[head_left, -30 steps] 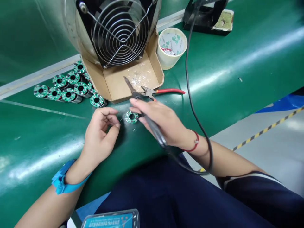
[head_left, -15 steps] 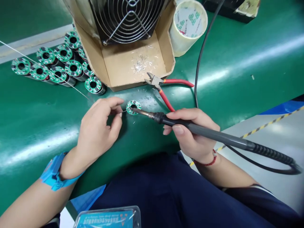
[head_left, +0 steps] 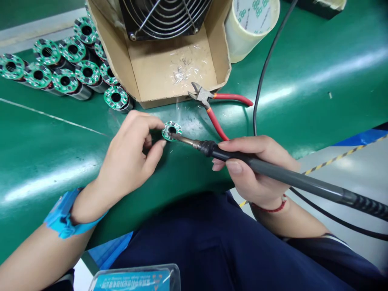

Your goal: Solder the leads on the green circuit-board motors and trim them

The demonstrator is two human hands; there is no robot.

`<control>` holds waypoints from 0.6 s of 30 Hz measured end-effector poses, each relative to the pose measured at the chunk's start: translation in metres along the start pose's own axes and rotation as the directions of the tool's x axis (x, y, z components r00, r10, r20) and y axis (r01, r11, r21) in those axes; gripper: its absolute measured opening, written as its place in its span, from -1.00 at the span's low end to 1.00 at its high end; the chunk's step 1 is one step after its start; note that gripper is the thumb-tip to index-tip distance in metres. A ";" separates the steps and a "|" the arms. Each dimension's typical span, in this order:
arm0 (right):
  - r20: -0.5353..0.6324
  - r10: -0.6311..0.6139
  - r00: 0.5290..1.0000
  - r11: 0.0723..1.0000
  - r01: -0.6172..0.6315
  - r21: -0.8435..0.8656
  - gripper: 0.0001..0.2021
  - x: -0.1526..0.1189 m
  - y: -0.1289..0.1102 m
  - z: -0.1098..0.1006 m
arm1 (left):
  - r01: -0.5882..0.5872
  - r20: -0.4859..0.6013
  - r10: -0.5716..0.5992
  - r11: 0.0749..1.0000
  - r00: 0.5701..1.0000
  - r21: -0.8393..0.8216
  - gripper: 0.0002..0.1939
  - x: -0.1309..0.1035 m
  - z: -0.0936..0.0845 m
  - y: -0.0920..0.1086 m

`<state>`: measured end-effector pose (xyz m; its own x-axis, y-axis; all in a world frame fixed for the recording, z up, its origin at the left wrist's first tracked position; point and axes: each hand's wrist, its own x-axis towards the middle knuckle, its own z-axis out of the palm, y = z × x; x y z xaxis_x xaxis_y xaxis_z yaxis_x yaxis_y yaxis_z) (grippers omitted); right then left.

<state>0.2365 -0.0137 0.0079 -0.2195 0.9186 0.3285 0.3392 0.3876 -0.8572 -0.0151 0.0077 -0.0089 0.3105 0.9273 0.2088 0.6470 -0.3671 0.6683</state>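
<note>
Left hand (head_left: 129, 153), hold unclear, and right hand (head_left: 262, 190), gripping a soldering iron (head_left: 279, 171), flank 1 round circuit board (head_left: 178, 129).

- An electronics assembly workshop with a green-topped bench (head_left: 303, 81).
- Soldering iron (head_left: 281, 173) and red-handled cutters (head_left: 203, 97).
- Ring-shaped circuit boards (head_left: 79, 72) on metal cylinders (head_left: 82, 93), clustered together.
- Fan (head_left: 169, 33) and cardboard box (head_left: 145, 76) holding thin metal clippings (head_left: 181, 75).
- Yellow-and-black striped floor tape (head_left: 342, 157).

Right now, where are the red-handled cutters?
In the head view, right of centre, the red-handled cutters lie open at the front edge of the cardboard box, beyond the right hand and left of the black cable.
</note>
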 end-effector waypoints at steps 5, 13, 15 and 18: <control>0.008 -0.024 1.000 0.999 0.024 -0.025 -0.81 0.007 -0.003 -0.002 | 0.145 0.174 -0.122 0.981 0.977 -0.128 -0.50 0.005 0.004 -0.007; 0.038 0.009 0.999 0.996 -0.006 -0.092 -0.89 0.019 -0.012 -0.007 | 0.240 0.149 -0.212 0.949 0.966 -0.206 -0.56 0.007 0.010 -0.007; 0.020 -0.009 1.000 0.997 0.010 -0.072 -0.90 0.017 -0.012 -0.008 | 0.234 0.152 -0.208 0.955 0.966 -0.181 -0.57 0.007 0.009 -0.007; 0.011 0.032 0.999 0.995 -0.031 -0.092 -0.87 0.011 -0.009 -0.012 | 0.155 0.134 -0.141 0.982 0.981 -0.107 -0.59 0.005 0.009 -0.009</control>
<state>0.2417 -0.0064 0.0242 -0.2186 0.9297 0.2966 0.4281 0.3645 -0.8270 -0.0128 0.0145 -0.0204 0.3072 0.9515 0.0148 0.6094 -0.2087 0.7649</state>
